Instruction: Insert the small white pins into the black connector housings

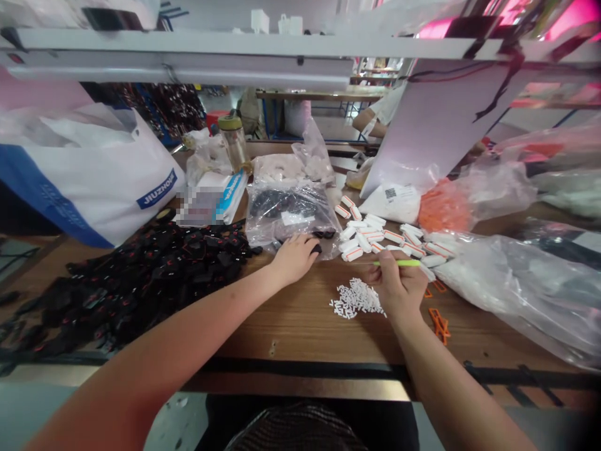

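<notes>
My left hand (297, 258) reaches to the front edge of a clear plastic bag (293, 203) filled with black parts. Its fingers are curled, and a small black plastic part (317, 248) shows at the fingertips. In my right hand (399, 285) is a thin tool with a yellow-green handle (409, 263), its narrow shaft pointing left; the tip is too fine to make out. Just left of that hand, and partly behind it, lies a heap of tiny white cylindrical pieces (354, 299). White blocks with orange stripes (370, 235) are piled beyond it.
A large mound of black parts (178, 275) covers the table's left side. Orange frames (439, 326) lie at right beside a big clear bag (507, 275). Behind stand a bottle (233, 144) and a white-and-blue bag (94, 169). A shelf (211, 47) crosses overhead.
</notes>
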Available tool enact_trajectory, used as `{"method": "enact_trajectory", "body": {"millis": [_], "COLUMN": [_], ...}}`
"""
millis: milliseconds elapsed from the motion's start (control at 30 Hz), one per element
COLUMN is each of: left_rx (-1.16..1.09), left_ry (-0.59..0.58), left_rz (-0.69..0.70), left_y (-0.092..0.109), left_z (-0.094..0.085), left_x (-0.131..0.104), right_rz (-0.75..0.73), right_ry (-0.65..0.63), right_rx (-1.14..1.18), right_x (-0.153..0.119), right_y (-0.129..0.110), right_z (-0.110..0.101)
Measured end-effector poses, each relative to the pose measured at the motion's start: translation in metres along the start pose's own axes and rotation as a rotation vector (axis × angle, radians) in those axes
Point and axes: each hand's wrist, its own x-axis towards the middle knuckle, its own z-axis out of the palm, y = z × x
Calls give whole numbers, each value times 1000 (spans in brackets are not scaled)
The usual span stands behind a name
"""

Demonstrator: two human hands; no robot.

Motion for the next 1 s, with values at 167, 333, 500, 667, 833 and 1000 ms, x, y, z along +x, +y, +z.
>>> {"method": "enact_trajectory", "body": {"millis": [167,333,500,667,833,1000], "left_rx": [-54,-82,-16,88,51,-236], "left_ry": [4,14,50,-45,-123,-108], "left_rz": [77,137,177,183,103,19], "left_y": [8,13,28,48,54,45], "left_z": [-2,-10,-22,-34,-37,-37], "left_x": [-25,-42,-46,-45,-49,-63], "right_rz": [-109,-276,-444,-484,-472,-299], "right_ry": [-189,-541,-652,-632,-584,-711], "right_rx": [-480,-1036,-1204,-1189,-1024,-961], "right_x": [15,15,4,2,-2,-3], "right_y": [-13,17,38,37,31,25], "right_z": [-46,-94,-113,-113,-103,-96]}}
